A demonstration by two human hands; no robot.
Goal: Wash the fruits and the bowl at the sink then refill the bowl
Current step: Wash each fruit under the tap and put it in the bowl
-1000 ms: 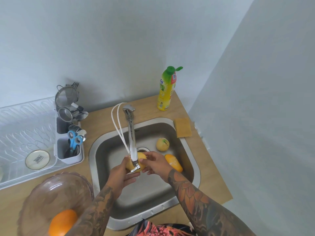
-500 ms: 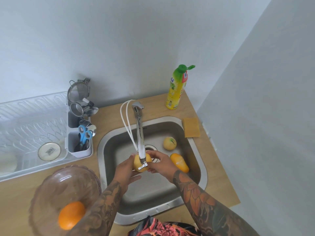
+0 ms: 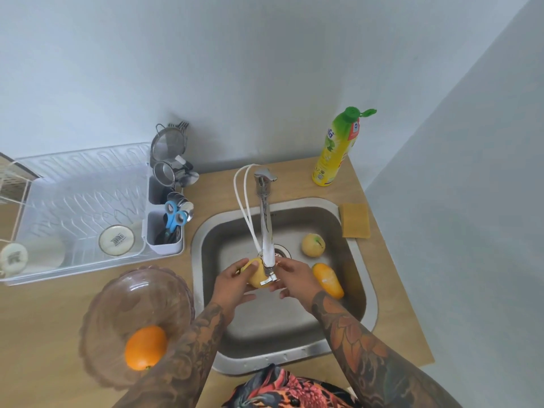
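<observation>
Still rubbing 1 yellow fruit (image 3: 256, 276) under tap (image 3: 266, 231), fingers (image 3: 235, 270) of both hands clamped on it; 2 fruits (image 3: 313, 245) right of fingers, unwashed orange (image 3: 145, 347) left.

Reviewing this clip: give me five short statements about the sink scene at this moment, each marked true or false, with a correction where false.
1. Both hands hold a yellow fruit under the tap. True.
2. The clear bowl on the counter is empty. False: an orange lies in it.
3. Two more fruits lie in the sink, a pale round fruit and an orange-yellow elongated fruit. True.
4. The sponge lies inside the basin. False: it lies on the counter at the sink's right rim.
5. The dish soap bottle has tipped over. False: it stands upright by the wall.
</observation>
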